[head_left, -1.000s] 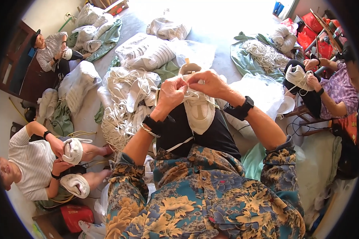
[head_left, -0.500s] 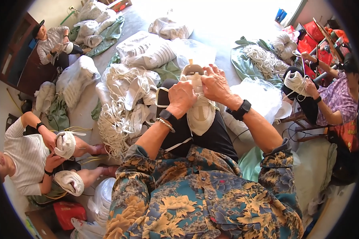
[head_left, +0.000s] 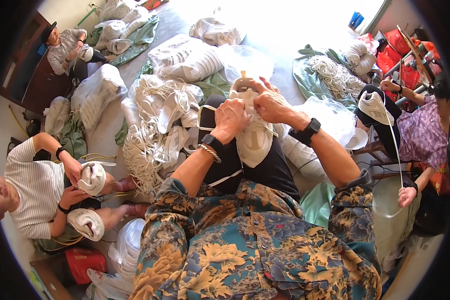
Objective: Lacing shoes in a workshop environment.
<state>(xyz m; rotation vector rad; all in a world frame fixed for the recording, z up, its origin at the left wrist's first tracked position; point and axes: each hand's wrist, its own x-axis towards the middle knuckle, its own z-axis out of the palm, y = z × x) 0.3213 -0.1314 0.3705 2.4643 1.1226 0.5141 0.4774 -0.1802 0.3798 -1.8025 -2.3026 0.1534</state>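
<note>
Setting: Bright workroom floor, heaped beyond my hands with pale shoe parts; other people sit around the edges.
Shoe: white shoe (head_left: 254, 137) resting on my lap over the dark trousers, directly under both hands, toe pointing back toward me.
Left hand: my left hand (head_left: 230, 119) is clamped over the near left side of the shoe, fingers curled onto the upper, steadying it.
Right hand: my right hand (head_left: 271, 104) is pinched at the far end of the shoe by the tongue, gripping what I take to be a white lace; the strand itself is too fine for me to trace.
Step in hand: by my reading, lacing the shoe, working at the eyelets farthest from me.
Next move: I judge it calls for keeping the left grip firm while the right draws the lace through and finds the next eyelet.
Left of my hands: tangled bundle of white laces (head_left: 145, 150), just beside my knee.
Beyond my hands: stack of white shoe uppers (head_left: 185, 57).
Far left: person in a striped shirt (head_left: 32, 187), handling a white shoe.
Far right: person in a purple top (head_left: 422, 135), pulling a long lace from a shoe on the knee.
</note>
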